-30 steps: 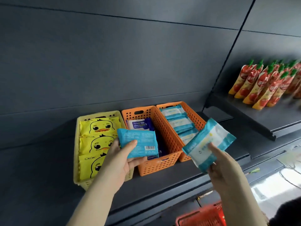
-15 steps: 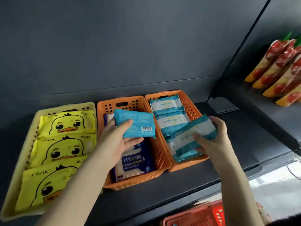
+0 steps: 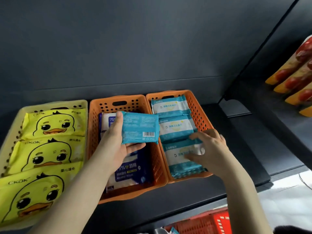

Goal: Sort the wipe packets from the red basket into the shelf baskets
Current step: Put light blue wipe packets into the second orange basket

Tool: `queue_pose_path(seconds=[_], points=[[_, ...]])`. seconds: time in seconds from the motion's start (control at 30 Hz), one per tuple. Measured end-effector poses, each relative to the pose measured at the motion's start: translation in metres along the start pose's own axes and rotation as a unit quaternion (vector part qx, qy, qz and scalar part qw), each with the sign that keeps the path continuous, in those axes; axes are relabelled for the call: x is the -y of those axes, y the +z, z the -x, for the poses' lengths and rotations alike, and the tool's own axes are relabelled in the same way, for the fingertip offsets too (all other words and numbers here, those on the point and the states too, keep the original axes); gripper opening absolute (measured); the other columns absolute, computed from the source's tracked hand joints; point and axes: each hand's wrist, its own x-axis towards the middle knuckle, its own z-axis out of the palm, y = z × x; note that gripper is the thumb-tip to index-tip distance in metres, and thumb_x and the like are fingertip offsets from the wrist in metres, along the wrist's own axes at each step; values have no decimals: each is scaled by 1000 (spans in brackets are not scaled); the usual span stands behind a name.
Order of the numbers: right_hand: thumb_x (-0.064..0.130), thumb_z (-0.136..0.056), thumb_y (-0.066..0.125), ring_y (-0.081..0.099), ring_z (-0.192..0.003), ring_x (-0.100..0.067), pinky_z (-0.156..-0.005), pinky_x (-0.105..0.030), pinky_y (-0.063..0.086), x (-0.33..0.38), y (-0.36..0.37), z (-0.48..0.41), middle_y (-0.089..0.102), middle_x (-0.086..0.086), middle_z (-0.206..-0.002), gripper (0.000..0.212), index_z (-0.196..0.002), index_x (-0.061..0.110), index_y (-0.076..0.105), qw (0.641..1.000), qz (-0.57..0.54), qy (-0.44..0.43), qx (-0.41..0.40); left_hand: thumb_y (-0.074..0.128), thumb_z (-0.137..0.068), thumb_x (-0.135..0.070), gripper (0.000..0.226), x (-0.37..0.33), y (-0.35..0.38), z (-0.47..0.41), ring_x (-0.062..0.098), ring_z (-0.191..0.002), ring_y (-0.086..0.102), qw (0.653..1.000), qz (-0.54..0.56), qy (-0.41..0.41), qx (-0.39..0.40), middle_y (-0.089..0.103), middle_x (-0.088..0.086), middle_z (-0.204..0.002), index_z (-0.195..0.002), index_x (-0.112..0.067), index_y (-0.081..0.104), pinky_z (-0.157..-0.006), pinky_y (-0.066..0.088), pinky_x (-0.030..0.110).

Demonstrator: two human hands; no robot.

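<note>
The left grip (image 3: 116,146) is closed on a blue packet (image 3: 140,128), thumb on its left end and fingers under its near edge, barcode side up. It holds the packet above the middle basket (image 3: 94,132), with the packet's right end over the wall shared with the right basket (image 3: 200,112). Navy packets (image 3: 130,171) lie in the middle basket. The held packet hides much of the far one, and the left forearm crosses the basket's near left corner.

The right grip (image 3: 211,151) is open, its fingers spread and lying on the nearest of three teal-and-white packets (image 3: 179,154) in the right basket, covering that packet's right part.

At the left, a yellow basket (image 3: 10,132) touches the middle basket and holds three duck packets (image 3: 54,124) in a row from far to near. All three baskets sit on a dark shelf (image 3: 244,149). On a higher shelf at the far right lie red and orange pouches (image 3: 295,78), blurred. The red basket (image 3: 211,222) shows at the bottom edge, below the shelf.
</note>
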Motion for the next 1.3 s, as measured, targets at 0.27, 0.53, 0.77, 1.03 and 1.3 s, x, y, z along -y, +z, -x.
queue_pose_path(seconds=[0.27,0.53,0.77,1.03,1.3], points=[[46,-96,48,69,-69,-14,-67,-28,58,54,-13,-1,67,1,-98,37,-124,27,61,873,-484,7,49,44,-67,-69,54,-10,23,14,20,-88,72,996,-77,45,29,75,-1,-92,-100,-29,59,-75,59,44],[32,-81,72,73,-89,-21,-77,-28,59,72,6,-14,72,-12,-96,37,-89,-3,62,781,-622,40,-37,54,-80,-70,37,-16,17,10,-9,-114,49,918,-319,220,80,54,-23,-125,-102,-40,58,-78,40,0],[6,-80,76,71,-99,-24,-83,-51,58,57,14,-21,64,-3,-115,34,-105,18,56,785,-607,17,-122,59,-94,-10,37,-4,16,-1,10,-102,68,981,-142,105,83,66,-5,-119,-122,-34,56,-86,56,34],[8,-88,67,73,-88,-18,-59,-23,56,42,6,-44,73,-7,-104,26,-113,12,61,754,-646,78,-94,52,-96,-4,41,-9,29,-21,9,-109,65,967,-187,139,101,68,-10,-117,-125,-34,52,-92,53,33],[6,-87,65,68,-91,-19,-57,-25,56,28,-15,-120,65,-6,-110,40,-121,22,51,873,-454,48,-169,59,-95,-27,51,-5,25,-55,5,-132,39,935,-332,123,19,40,-12,-147,-142,-31,39,-100,31,22]])
